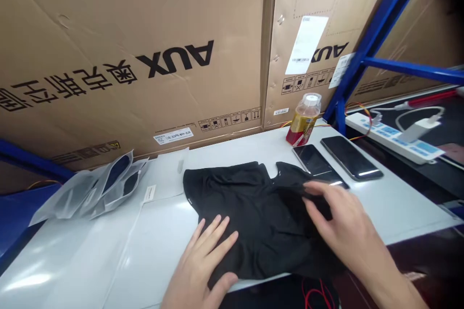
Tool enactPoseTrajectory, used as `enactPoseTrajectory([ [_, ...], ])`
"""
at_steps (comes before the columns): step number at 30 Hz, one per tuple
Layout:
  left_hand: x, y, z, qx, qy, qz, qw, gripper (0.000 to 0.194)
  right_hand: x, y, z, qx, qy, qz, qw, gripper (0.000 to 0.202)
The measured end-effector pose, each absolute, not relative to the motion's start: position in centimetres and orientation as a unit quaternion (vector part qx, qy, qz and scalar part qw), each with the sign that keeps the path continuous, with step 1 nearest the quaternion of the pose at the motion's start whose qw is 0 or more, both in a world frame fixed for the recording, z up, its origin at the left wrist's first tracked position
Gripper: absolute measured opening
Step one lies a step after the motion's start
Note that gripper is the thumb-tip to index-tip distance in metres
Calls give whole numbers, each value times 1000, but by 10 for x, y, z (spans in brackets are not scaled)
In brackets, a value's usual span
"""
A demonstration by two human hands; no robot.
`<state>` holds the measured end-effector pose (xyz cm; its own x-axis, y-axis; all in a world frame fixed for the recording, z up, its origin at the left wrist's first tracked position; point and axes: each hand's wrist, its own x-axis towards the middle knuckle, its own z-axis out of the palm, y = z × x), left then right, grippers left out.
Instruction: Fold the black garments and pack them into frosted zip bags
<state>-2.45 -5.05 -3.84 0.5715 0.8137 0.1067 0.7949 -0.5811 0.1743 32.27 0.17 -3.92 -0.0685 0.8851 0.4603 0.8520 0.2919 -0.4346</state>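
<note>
A piece of thin black fabric [250, 207], its exact kind unclear, lies spread and wrinkled on the pale tabletop [119, 231]. My left hand [205, 263] rests flat on its lower left part, fingers stretched out. At the right side, my right hand [340, 217] pinches a fold of the fabric between thumb and fingers and lifts it slightly. The fabric's lower right part is partly hidden behind my right hand. Just beyond that hand lie a dark phone [319, 164] and a second black phone [351, 157].
Clear plastic bags [90, 188] with dark contents lie at the left. A bottle [304, 118] with a red and yellow label stands near large cardboard boxes [145, 24]. A white power strip [395, 137] and a blue metal frame [366, 53] are at the right.
</note>
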Motion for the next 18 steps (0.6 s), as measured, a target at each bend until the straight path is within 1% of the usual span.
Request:
enactPoseTrajectory([
  [2,-25,-51,-39,884,454,100,50,73,318,-15,-42,-538,-794,35,282,19],
  [4,-25,-51,-40,884,454,106,46,73,319,-26,-45,-510,-824,58,240,20],
  [7,-25,-52,-41,886,449,105,33,73,328,-28,-45,-518,-817,71,242,21],
  [10,-25,-53,-40,889,446,99,20,74,334,-19,-44,-531,-797,66,280,22],
  [12,-24,-53,-39,891,445,94,15,74,331,-12,-46,-518,-800,62,296,31],
  [15,-25,-53,-39,893,441,93,17,74,323,-10,-57,-465,-840,63,272,51],
  [16,-25,-53,-40,893,440,96,20,73,321,-11,-61,-449,-854,65,257,54],
  [18,-26,-54,-40,891,442,103,27,71,320,-13,-66,-432,-868,76,230,52],
])
